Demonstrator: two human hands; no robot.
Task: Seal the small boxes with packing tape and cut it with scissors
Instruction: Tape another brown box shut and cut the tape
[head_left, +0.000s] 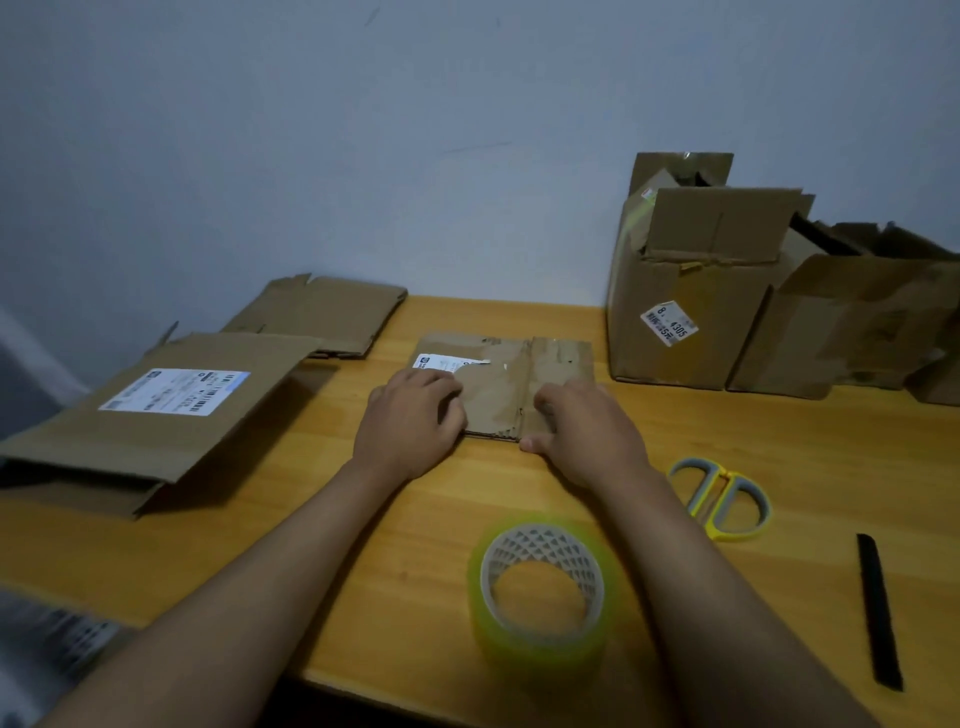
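Both hands press flat on a small flattened box (511, 387) lying in the middle of the wooden table (753, 441). The left hand (413, 423) rests palm down on the box's left half, its grip loose, fingers laid over the cardboard and not closed around anything. The right hand (584, 428) lies on the right half, fingers bent against the surface and thumb at the near edge; its grip too holds nothing, only presses down. Just beyond the left fingers a torn white label (441, 362) sticks to the box; its print is too small to read.

Nearer the person than the right hand stands a roll of clear yellowish packing tape (543, 592) with a white lattice core. Just to the right of the right wrist lie scissors (722, 499) with grey and yellow handles, and farther right and nearer, a thin black strip (878, 610).

Left of the left hand lies a larger flattened carton (156, 415) bearing a white shipping label (176, 391) with barcodes, the text blurred. Beyond it lies another flat piece of cardboard (322, 317). Beyond and to the right of the right hand stands an open carton (696, 291) against the wall, with a tilted sticker (670, 325) reading "8" and "4305"; its other characters are unclear. A second worn carton (852, 322) stands beside it.
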